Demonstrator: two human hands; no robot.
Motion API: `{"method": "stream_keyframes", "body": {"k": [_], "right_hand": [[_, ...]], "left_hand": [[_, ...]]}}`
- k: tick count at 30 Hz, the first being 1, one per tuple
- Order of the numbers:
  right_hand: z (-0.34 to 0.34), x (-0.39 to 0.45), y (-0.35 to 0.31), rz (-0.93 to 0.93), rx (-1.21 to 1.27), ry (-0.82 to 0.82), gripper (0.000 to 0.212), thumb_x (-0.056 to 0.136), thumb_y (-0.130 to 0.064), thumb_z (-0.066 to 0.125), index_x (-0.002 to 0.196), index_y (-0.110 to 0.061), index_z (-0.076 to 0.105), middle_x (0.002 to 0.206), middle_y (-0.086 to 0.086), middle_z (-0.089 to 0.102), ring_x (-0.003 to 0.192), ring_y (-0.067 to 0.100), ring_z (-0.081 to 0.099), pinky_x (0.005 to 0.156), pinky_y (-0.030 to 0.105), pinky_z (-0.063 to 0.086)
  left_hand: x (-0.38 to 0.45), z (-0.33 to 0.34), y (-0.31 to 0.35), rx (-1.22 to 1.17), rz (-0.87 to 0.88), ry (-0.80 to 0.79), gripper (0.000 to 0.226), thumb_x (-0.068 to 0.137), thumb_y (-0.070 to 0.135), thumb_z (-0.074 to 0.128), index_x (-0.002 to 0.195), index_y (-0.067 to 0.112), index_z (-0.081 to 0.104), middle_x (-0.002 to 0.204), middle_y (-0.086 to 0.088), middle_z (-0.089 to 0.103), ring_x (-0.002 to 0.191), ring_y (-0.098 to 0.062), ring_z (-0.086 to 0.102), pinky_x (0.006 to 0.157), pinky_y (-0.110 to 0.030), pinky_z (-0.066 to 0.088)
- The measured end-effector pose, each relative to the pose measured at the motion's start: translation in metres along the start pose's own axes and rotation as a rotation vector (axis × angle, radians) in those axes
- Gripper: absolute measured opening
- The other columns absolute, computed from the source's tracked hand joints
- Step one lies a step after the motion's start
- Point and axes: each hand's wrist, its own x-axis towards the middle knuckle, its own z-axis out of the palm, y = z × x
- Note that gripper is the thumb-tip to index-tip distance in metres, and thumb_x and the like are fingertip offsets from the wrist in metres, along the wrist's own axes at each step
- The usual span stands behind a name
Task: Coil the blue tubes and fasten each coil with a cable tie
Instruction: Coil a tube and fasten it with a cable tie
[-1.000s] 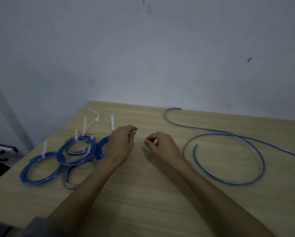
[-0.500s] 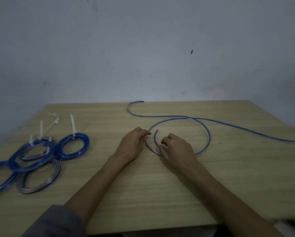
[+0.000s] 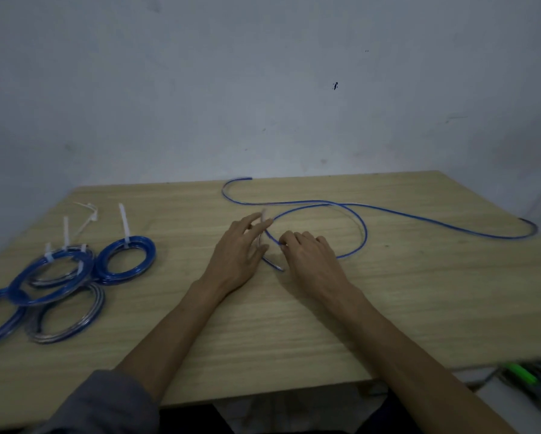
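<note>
- Head view: right hand (image 3: 309,258) pinches the loose blue tube (image 3: 361,228); left hand (image 3: 237,249), fingers spread, rests against its arc at nine o'clock.
- Feed even, flat turns, matching the tied coils (image 3: 125,260).

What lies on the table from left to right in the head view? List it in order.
Cluster of tied blue coils → single tied blue coil → left hand → right hand → loose blue tube's loop → the tube's tail bending at the table's right edge.
</note>
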Motion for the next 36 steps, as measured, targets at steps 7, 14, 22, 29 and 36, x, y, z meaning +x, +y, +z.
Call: {"method": "stream_keyframes", "body": {"k": [7, 14, 22, 29, 36], "right_hand": [[0.002, 0.004, 0.002, -0.100, 0.077, 0.334, 0.024, 0.101, -0.027, 0.047, 0.112, -0.013, 0.064, 0.098, 0.003, 0.066, 0.088, 0.024, 0.063, 0.074, 0.038, 0.043], [-0.009, 0.008, 0.017, -0.022, 0.047, 0.582, 0.028, 0.105, -0.025, 0.045, 0.119, -0.009, 0.064, 0.101, 0.006, 0.066, 0.094, 0.024, 0.059, 0.084, 0.040, 0.046], [-0.018, 0.019, 0.030, 0.018, 0.109, 0.693, 0.018, 0.105, -0.014, 0.050, 0.112, -0.005, 0.064, 0.095, 0.010, 0.065, 0.080, 0.029, 0.061, 0.069, 0.041, 0.049], [0.002, 0.031, 0.017, 0.126, 0.388, 0.521, 0.033, 0.107, -0.017, 0.044, 0.138, -0.011, 0.051, 0.117, 0.008, 0.066, 0.099, 0.024, 0.062, 0.079, 0.036, 0.050], [-0.012, 0.041, 0.016, 0.172, 0.432, 0.561, 0.011, 0.106, -0.026, 0.049, 0.111, -0.016, 0.051, 0.081, 0.000, 0.065, 0.063, 0.019, 0.058, 0.054, 0.038, 0.045]], "left_hand": [[0.005, -0.007, 0.004, 0.112, -0.055, 0.256, 0.022, 0.095, 0.023, 0.049, 0.104, 0.016, 0.068, 0.104, 0.002, 0.071, 0.103, -0.022, 0.057, 0.088, -0.034, 0.037], [0.001, -0.025, 0.027, -0.556, -0.416, 0.073, 0.038, 0.101, 0.030, 0.050, 0.072, 0.008, 0.040, 0.063, 0.002, 0.038, 0.059, -0.012, 0.037, 0.055, -0.029, 0.032], [0.012, -0.040, 0.039, -1.360, -0.603, -0.217, 0.030, 0.102, 0.018, 0.041, 0.076, 0.009, 0.053, 0.061, 0.002, 0.032, 0.053, -0.010, 0.028, 0.051, -0.023, 0.025], [0.043, -0.085, 0.057, -1.981, -0.427, -0.078, 0.012, 0.089, 0.018, 0.051, 0.090, 0.009, 0.059, 0.067, 0.003, 0.033, 0.057, -0.010, 0.028, 0.055, -0.023, 0.028], [0.074, -0.111, 0.073, -1.701, -0.337, 0.177, 0.026, 0.108, 0.028, 0.038, 0.098, 0.014, 0.058, 0.065, 0.004, 0.038, 0.055, -0.007, 0.027, 0.051, -0.018, 0.029]]}}
